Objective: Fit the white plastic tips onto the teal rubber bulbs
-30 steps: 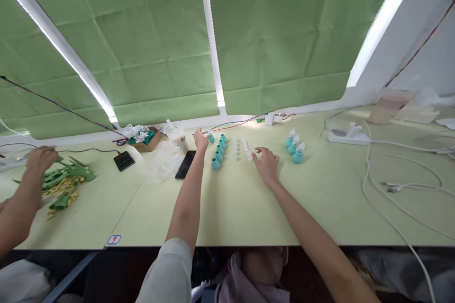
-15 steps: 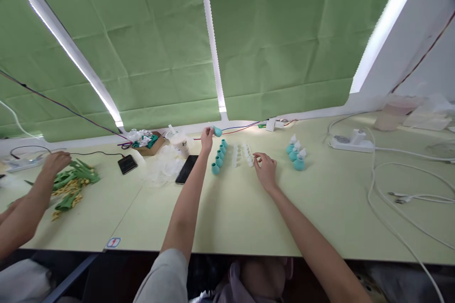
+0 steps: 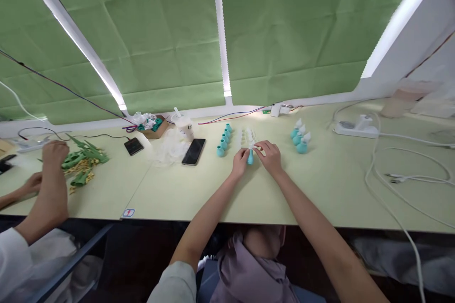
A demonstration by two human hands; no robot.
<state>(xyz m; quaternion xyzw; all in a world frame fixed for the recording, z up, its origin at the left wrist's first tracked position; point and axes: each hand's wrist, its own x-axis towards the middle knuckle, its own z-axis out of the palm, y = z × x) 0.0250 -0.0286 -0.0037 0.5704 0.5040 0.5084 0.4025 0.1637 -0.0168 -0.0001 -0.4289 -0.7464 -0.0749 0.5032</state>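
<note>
Table [image 3: 167, 194]: pale, running right across my feed;
Left hand [image 3: 241, 162]: fingers pinching a teal bulb [image 3: 250, 157];
Right hand [image 3: 270, 157]: fingers at the bulb's other side; I can't tell their grip;
Teal bulb: between both hands, just in front of the white pieces [image 3: 250, 135]

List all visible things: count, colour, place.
table: one, pale yellow-green, centre
round open pots: five, teal, centre
round tipped pots: three, teal and white, right
plastic pieces: two rows, white, centre
flat phone: one, black, centre
lidded plastic cup: one, whitish, back
crumpled film: one heap, translucent, centre
cardboard box: one, brown, back
square device: one, black, left
leafy heap: one, green and yellow, left
power strip: one, white, right
thin cables: several, white, right
creased panels: three, green, back
oblong piece: one, teal, held, centre
co-worker's hands: two, left
left hand: one, centre
right hand: one, centre
</note>
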